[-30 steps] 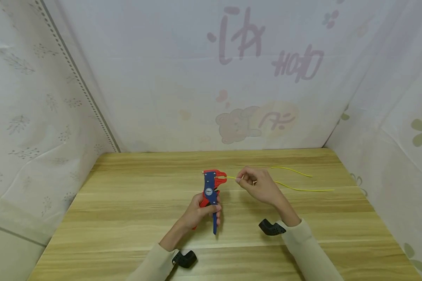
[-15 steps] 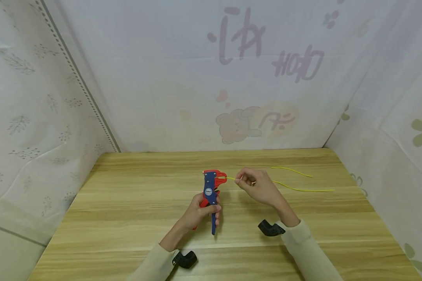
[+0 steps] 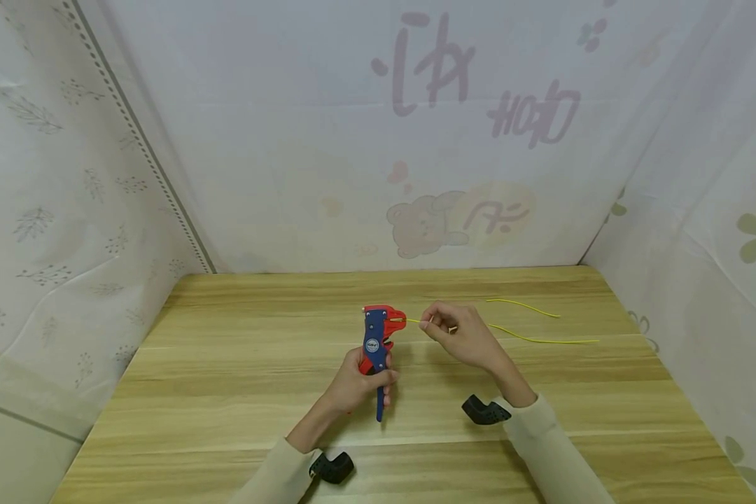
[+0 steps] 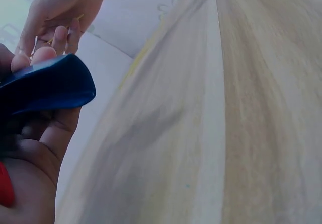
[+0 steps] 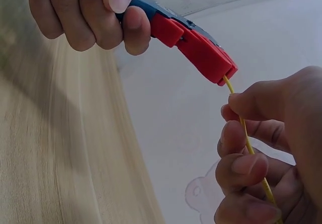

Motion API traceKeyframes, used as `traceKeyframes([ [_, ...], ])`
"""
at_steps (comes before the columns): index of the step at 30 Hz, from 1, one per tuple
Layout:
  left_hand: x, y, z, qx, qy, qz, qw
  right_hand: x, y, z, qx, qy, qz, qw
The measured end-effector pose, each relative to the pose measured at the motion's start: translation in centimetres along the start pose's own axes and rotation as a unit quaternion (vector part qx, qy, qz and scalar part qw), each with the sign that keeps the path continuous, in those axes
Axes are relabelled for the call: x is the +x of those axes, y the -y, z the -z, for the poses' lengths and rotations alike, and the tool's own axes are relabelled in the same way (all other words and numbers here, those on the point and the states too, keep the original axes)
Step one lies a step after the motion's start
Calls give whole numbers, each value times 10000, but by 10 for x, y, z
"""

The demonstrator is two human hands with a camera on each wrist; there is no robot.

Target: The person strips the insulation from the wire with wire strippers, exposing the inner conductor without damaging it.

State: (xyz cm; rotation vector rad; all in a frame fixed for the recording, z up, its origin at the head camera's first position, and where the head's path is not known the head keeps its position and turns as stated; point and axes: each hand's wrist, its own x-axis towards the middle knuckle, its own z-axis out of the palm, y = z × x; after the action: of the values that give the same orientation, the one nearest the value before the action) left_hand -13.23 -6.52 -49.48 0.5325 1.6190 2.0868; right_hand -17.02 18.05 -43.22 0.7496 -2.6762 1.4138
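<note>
In the head view my left hand (image 3: 355,383) grips a wire stripper (image 3: 373,336) with a blue body and red jaws, held upright over the table. Its fingers wrap the handles, and the red jaws have come together on a yellow wire (image 3: 414,320). My right hand (image 3: 463,334) pinches that wire between thumb and index finger, just right of the jaws. In the right wrist view the wire (image 5: 229,84) runs from the red jaw tip (image 5: 221,72) down across the curled fingers of this hand. The wire's tip inside the jaws is hidden.
A wooden table (image 3: 227,336) spreads beneath both hands. One short yellow wire (image 3: 524,305) lies at the back right; a longer yellow length (image 3: 544,341) reaches right from behind my right hand. Printed cloth (image 3: 302,140) hangs behind the table and at both sides.
The stripper's red jaws have closed from a visible gap onto the wire, and its handles have drawn together as my left hand squeezes. My right hand stays nearly still.
</note>
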Motion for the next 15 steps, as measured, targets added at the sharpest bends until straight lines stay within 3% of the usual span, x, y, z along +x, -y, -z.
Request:
traceKeyframes([
  [4, -1, -1, -2, 159, -197, -43, 9997, 0, 1, 1, 57, -11, 46, 10000],
  [11, 0, -3, -2, 332, -983, -42, 9946, 1, -1, 0, -52, 34, -17, 10000],
  [15, 0, -5, 1, 240, -775, -32, 9967, 1, -1, 1, -27, 36, -52, 10000],
])
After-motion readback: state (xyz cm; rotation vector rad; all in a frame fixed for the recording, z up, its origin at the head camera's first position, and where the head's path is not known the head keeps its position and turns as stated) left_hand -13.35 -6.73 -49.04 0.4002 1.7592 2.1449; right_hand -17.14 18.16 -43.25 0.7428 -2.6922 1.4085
